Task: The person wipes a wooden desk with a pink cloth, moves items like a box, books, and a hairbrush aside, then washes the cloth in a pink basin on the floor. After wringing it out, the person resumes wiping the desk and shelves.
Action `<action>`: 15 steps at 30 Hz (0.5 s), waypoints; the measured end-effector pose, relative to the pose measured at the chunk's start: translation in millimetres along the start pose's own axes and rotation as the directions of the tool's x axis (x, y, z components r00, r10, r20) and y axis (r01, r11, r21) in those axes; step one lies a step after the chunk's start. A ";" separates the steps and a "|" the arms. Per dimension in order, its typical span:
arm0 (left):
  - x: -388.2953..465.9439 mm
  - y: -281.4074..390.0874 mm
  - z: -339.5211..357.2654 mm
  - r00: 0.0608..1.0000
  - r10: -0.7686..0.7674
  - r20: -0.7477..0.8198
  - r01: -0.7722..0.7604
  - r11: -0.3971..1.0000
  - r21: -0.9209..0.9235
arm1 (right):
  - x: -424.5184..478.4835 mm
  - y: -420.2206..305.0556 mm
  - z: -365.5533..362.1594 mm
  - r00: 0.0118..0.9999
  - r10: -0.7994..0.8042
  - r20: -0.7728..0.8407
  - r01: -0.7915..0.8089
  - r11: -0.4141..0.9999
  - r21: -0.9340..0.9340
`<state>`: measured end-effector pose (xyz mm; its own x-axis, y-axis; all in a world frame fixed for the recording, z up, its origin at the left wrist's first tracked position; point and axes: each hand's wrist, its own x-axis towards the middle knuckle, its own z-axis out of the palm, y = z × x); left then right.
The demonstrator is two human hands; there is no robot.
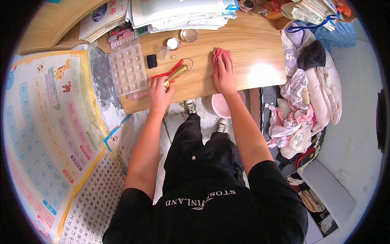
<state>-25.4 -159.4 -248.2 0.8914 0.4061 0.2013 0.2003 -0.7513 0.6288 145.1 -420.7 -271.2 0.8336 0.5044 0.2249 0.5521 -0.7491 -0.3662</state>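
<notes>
My right hand (225,76) presses a crumpled red cloth (220,54) onto the wooden desk (201,71). Near the desk's left front edge, my left hand (161,93) is on the lower end of a gold-coloured tool or handle (177,73) with a thin metal ring at its far end; its fingers seem to be around it. Under that lies a red strip (161,74). A pinkish transparent tube (137,95) lies beside the left hand. Farther back are a black square item (151,61), a small gold ornament (173,57), a small clear funnel (164,51) and a white-filled round container (173,43).
A clear plastic compartment box (128,69) stands on the desk's left. Behind are a round metal lid or dish (189,35) and stacked papers (182,18). A pink basin (221,105) is on the floor under the desk. Clothes and bedding (295,106) are piled at right.
</notes>
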 end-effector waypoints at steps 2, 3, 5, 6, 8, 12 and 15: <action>4.3 -4.5 -3.8 0.998 -0.059 -0.028 0.060 0.998 0.018 | 10.0 -22.1 -5.7 1.000 -0.010 -0.004 0.009 0.983 -0.181; 6.2 -5.7 -6.6 0.998 -0.059 -0.035 0.060 0.998 0.029 | 15.3 -32.2 -7.0 0.997 -0.068 0.037 0.073 0.984 -0.161; 8.8 -9.9 -12.2 0.997 -0.056 -0.049 0.059 0.997 0.056 | 26.4 -55.3 -6.1 0.976 -0.185 0.111 0.197 0.974 -0.109; 9.2 -12.4 -15.6 0.997 -0.023 -0.069 0.028 0.997 0.072 | 36.6 -72.2 -7.4 0.969 -0.216 0.117 0.218 0.976 -0.008; 8.1 -15.6 -17.3 0.997 -0.043 -0.061 0.047 0.996 0.069 | 44.6 -85.5 8.2 0.942 -0.232 0.242 0.228 0.973 0.048; 12.1 -9.5 -15.9 0.996 -0.093 -0.019 0.094 0.992 0.085 | 44.4 -80.4 42.8 0.950 -0.257 0.178 0.222 0.955 0.196; 16.8 -9.9 -13.2 0.992 -0.129 -0.011 0.129 0.981 0.143 | 49.6 -85.3 37.9 0.946 -0.215 0.243 0.197 0.976 0.096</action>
<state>-17.8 -138.3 -241.1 0.8535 0.5054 0.1270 0.3698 -0.7591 0.5357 138.7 -315.5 -263.0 0.6658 0.7427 0.0716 0.7014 -0.5903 -0.3995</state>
